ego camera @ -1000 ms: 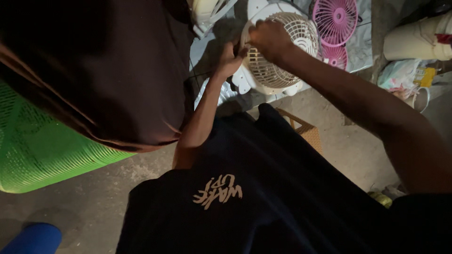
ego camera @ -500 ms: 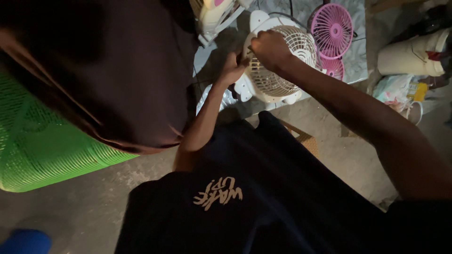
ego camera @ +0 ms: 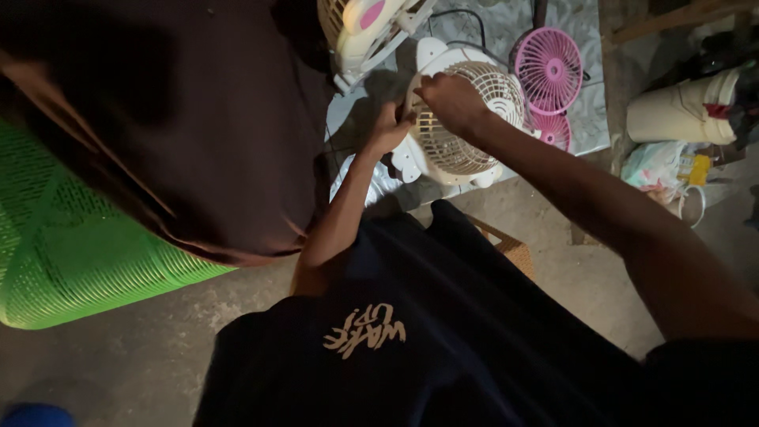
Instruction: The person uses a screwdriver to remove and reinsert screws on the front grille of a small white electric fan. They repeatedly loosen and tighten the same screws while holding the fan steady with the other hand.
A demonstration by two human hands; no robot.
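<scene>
- Head view: my left hand [ego camera: 389, 126] is curled around the left rim of the cream fan [ego camera: 462, 126], fingers wrapped onto the edge of its wire grille, so it is closed on the fan rather than resting loose.
- My right hand [ego camera: 452, 99] lies over the top of the same grille, fingers bent down onto the ribs; I judge it is pressing or pinching there, though I cannot tell whether it truly has hold of a rib.
- The fan lies face up on a pale patterned sheet [ego camera: 589, 119] spread on the concrete floor [ego camera: 553, 221], right in front of me, beyond my dark shirt [ego camera: 411, 348].
- Just beside it on the right lie two pink fan grilles [ego camera: 549, 69], the upper one overlapping the lower; at the top another cream fan part [ego camera: 368, 28] lies tilted, near but apart from mine.
- Handling, as I judge it: the fan looks like light plastic, easy to lift or turn. The thin grille ribs would flex and could snap if squeezed hard, so the firmer outer rim and the white housing underneath are the better places to take hold.
- To my left sits a green mesh basket [ego camera: 71, 261]; well apart on the right stands a cream bucket [ego camera: 680, 115] above a crumpled plastic bag [ego camera: 656, 166].
</scene>
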